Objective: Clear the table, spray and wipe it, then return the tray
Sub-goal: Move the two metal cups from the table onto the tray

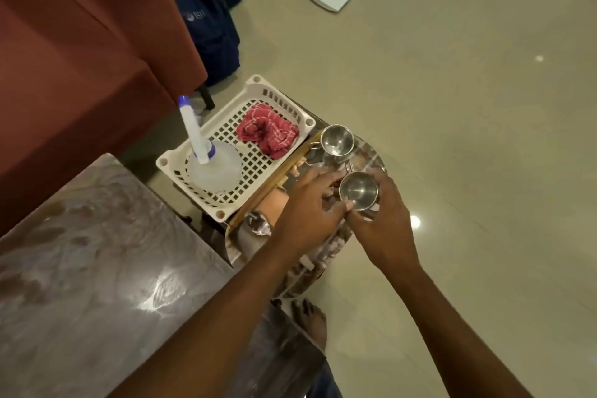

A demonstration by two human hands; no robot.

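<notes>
Holding the steel cup [358, 191] over the middle of the tray [334, 245], with right hand [389, 223] curled round its wall and left hand [308, 207] pinching its rim, probably risking a knock against the second cup [337, 138] at the tray's far end if lowered askew

Much of the tray [366, 155] is covered by the left hand [310, 207] and right hand [386, 223]. The cup's [358, 189] base is hidden by fingers [384, 179]. Left of the tray, the table [97, 268] is cut by the frame.
</notes>
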